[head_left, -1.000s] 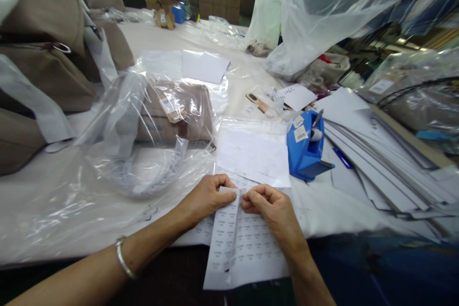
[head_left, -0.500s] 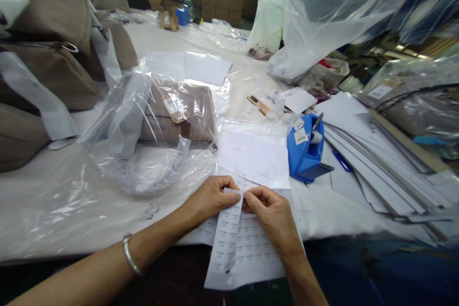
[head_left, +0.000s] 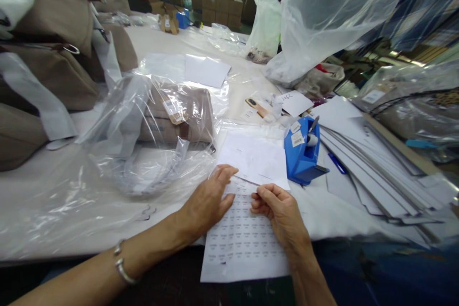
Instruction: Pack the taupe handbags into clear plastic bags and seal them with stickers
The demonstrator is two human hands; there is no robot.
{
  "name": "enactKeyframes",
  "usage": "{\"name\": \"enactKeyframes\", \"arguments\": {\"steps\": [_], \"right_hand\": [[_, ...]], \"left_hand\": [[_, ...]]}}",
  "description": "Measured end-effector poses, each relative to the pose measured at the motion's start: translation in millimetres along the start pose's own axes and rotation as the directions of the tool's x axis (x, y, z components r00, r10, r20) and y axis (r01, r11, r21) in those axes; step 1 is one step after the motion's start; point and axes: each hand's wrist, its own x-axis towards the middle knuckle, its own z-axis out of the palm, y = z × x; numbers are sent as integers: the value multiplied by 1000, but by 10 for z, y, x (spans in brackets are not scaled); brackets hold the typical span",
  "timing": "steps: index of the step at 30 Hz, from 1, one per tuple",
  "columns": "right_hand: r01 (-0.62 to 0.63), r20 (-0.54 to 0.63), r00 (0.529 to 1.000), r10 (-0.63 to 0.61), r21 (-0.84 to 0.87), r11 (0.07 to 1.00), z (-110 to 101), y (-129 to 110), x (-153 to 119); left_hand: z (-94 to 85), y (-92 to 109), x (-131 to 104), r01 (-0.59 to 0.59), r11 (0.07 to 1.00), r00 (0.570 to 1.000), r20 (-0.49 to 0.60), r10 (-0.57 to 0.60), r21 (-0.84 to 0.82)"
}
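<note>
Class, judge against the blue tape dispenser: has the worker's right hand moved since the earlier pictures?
Yes. The right hand has shifted to the right: its fingertips are now nearer the blue tape dispenser than in either earlier picture.

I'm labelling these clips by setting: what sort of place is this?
Probably a packing workroom: handbags in clear plastic, a sheet of small printed labels, and stacked cardboard boxes in the background.
</note>
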Motion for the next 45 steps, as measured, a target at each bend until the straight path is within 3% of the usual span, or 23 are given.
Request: {"name": "enactKeyframes", "arguments": {"steps": [3, 5, 7, 11, 20, 28, 36, 42, 44, 45], "right_hand": [[83, -5, 996, -84, -105, 991, 85, -55, -54], [153, 15, 988, -153, -187, 970, 181, -109, -110], [215, 48, 977, -210, -240, 947, 297, -171, -166], [272, 132, 960, -246, -247, 930, 536, -284, -244], [290, 318, 920, -227, -165, 943, 909, -464, -444], [282, 357, 905, -230, -99, 954, 1226, -483, -609], [301, 397, 889, -229, -128, 945, 1468, -473, -766], [332, 425, 875, -233, -175, 927, 1600, -490, -837], [342, 435, 868, -238, -176, 923, 1608, -516, -835], [350, 432, 866, -250, -169, 921, 1607, -533, -827]], "left_hand": [[-26, 69, -40, -331, 894, 927, -74, 368, 302], [-94, 133, -38, -398, 826, 886, -64, 458, 399], [-188, 183, -27, -409, 798, 874, -62, 483, 442], [-405, 220, -36, -388, 768, 867, -82, 492, 510], [-813, 242, -225, -270, 774, 852, -233, 470, 573], [-1103, 208, -519, -259, 766, 751, -376, 543, 588], [-1284, 182, -724, -245, 777, 746, -400, 533, 579], [-1318, 147, -792, -221, 825, 760, -438, 480, 520], [-1330, 128, -791, -172, 894, 765, -516, 385, 413], [-1340, 117, -789, -131, 947, 776, -563, 282, 294]]}}
